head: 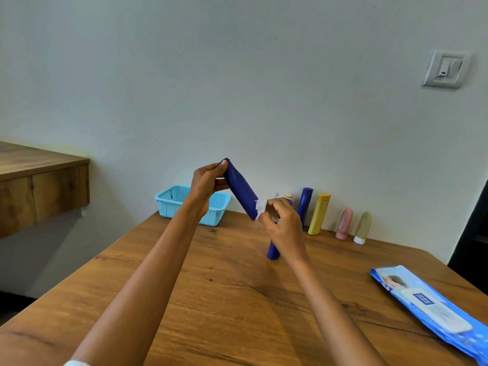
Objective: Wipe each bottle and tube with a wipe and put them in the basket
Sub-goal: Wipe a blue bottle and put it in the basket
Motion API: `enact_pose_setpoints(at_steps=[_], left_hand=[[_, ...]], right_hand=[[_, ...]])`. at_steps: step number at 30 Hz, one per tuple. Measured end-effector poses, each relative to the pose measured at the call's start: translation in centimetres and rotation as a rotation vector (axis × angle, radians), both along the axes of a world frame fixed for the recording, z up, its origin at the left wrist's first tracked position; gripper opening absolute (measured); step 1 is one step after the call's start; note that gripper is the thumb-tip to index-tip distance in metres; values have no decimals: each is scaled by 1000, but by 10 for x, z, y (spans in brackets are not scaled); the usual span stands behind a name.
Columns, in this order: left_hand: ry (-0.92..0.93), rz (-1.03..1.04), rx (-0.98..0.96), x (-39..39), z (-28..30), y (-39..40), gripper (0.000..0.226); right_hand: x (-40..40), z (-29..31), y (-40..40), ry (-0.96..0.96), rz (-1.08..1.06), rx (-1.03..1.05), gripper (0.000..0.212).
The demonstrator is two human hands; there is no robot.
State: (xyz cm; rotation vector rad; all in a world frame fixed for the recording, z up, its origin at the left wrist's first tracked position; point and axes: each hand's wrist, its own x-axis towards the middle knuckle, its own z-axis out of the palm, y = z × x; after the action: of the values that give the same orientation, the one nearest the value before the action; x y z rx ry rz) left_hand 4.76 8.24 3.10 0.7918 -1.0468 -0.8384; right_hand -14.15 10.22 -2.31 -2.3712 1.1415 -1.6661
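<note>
My left hand (206, 184) grips the upper end of a dark blue bottle (240, 190) held tilted in the air above the table. My right hand (284, 224) pinches a white wipe (262, 206) against the bottle's lower end. A light blue basket (169, 204) stands at the table's far left corner, behind my left hand. Along the wall stand a second blue bottle (305, 204), a yellow bottle (319, 213), a pink tube (344, 223) and a beige tube (363, 227). Another blue bottle (273, 250) stands partly hidden behind my right hand.
A blue pack of wipes (427, 310) lies at the table's right edge. The wooden table (211, 299) meets the wall at the back. A wooden shelf (39, 180) juts out at the left. A small white-capped item (288, 195) peeks out behind my right hand.
</note>
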Motion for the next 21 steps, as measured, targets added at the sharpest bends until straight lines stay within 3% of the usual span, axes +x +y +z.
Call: enact_pose_setpoints(at_steps=[6,11,16,21], left_hand=[[-109,-79,13,-15,-6,0,29],[-246,-268,-55,-22,-3,9,21],[-475,-323,-68,-26,-1,14,21],[-508,-195,-48,-23,-6,16,17]], right_hand=[[9,4,0,19,-21,-16,29],[18,21,2,-155,-19,4,33],[22,27,4,-291,82,193,37],[19,27,4,-392,213,501,35]])
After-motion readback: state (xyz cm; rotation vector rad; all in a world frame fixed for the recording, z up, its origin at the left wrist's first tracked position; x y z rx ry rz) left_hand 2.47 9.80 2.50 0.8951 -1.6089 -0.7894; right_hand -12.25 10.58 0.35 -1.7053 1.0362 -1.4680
